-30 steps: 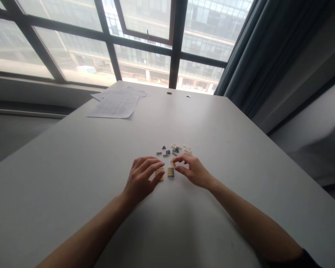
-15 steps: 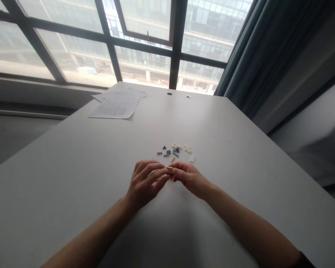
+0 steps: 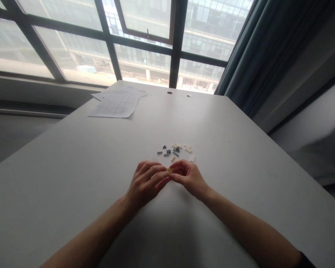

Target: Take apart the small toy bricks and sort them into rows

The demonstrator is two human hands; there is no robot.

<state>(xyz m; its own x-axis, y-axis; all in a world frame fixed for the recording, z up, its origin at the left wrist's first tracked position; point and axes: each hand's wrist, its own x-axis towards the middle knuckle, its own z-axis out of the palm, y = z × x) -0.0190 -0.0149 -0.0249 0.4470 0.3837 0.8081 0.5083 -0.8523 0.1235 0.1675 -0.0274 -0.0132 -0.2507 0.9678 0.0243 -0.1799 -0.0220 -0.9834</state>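
Note:
Between the fingertips of both hands is a small tan building brick [image 3: 169, 170], partly covered by the fingers. My left hand [image 3: 146, 180] is closed on it from the left, and my right hand [image 3: 189, 176] pinches it from the right. Just beyond the hands lies a small yellowish piece [image 3: 173, 159]. Farther off are several grey pieces [image 3: 175, 153], some black pieces [image 3: 168, 152] and cream-white pieces [image 3: 176, 146]. A flat white tile [image 3: 192, 158] rests past my right hand.
The white table [image 3: 72, 178] reaches to the windows. Printed sheets of paper [image 3: 114, 104] overlap at its far left. Two round holes, one of them a dark hole [image 3: 169, 92], are near the back edge. A blue-grey curtain [image 3: 248, 63] hangs at the right.
The tan brick has turned between the fingertips, showing a different side. My right fingers have shifted their grip on it. The loose pieces on the table stay put.

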